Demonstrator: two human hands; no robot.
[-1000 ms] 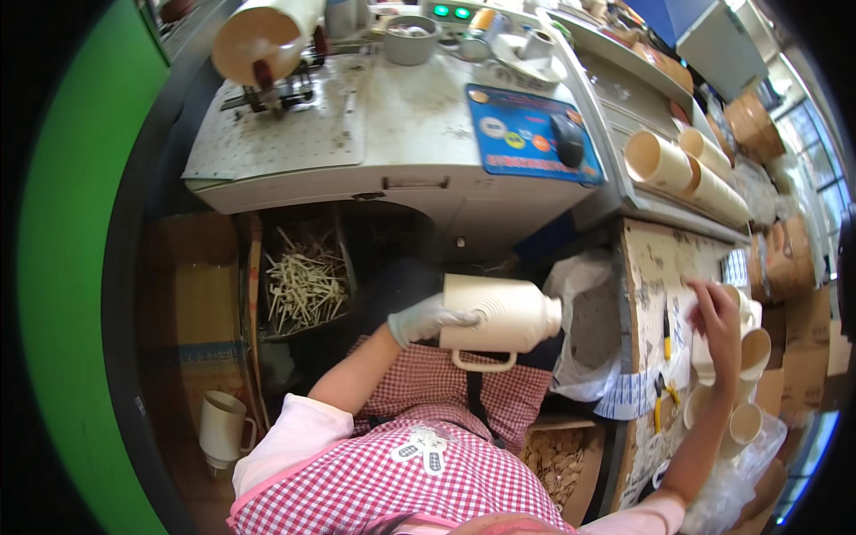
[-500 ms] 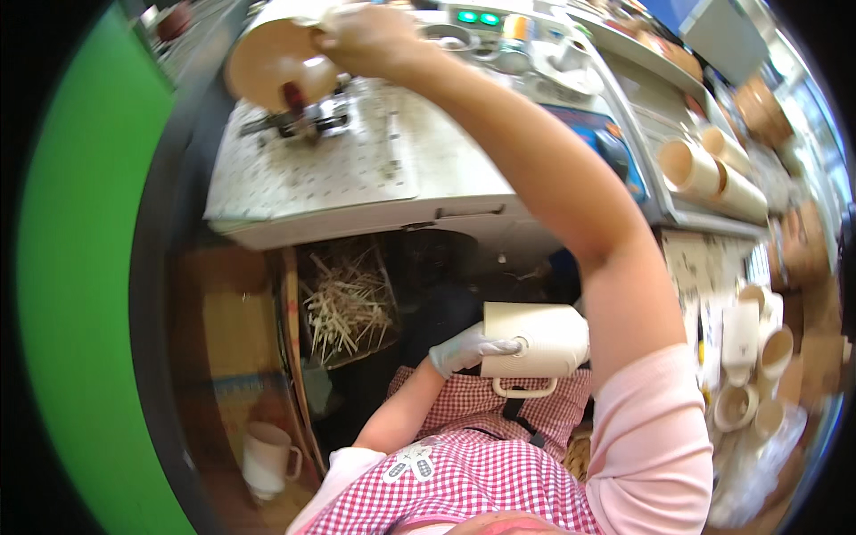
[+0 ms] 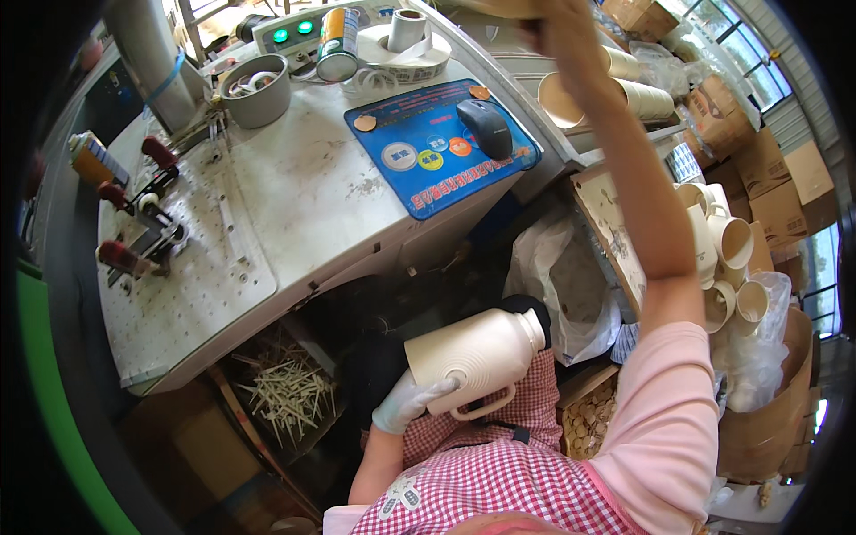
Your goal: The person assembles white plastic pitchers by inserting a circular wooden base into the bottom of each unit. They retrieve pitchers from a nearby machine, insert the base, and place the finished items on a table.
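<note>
My left hand (image 3: 412,401), in a pale glove, is closed around a cream jug (image 3: 481,352) lying on its side over my lap. The jug's handle (image 3: 486,406) points toward me, its narrow neck to the right, and my fingers reach a ringed round mark on its side. My right arm stretches up and away to the top edge, where my bare right hand (image 3: 555,31) grips a second cream jug (image 3: 499,7), mostly cut off by the picture's edge. Below that hand, several cream cylindrical vessels (image 3: 560,100) lie on a shelf.
On the white worktable (image 3: 303,178) stand red-handled toggle clamps (image 3: 143,223), a grey bowl (image 3: 257,94), a spray can (image 3: 339,49), a tape roll (image 3: 408,36) and a mouse (image 3: 484,127) on a blue pad (image 3: 437,178). Cream jugs (image 3: 733,242) crowd the right; a box of sticks (image 3: 290,392) sits underneath.
My right hand has carried the second jug from above the clamps at the left to the shelf side at the right. The view has turned right; the left hand keeps its jug.
</note>
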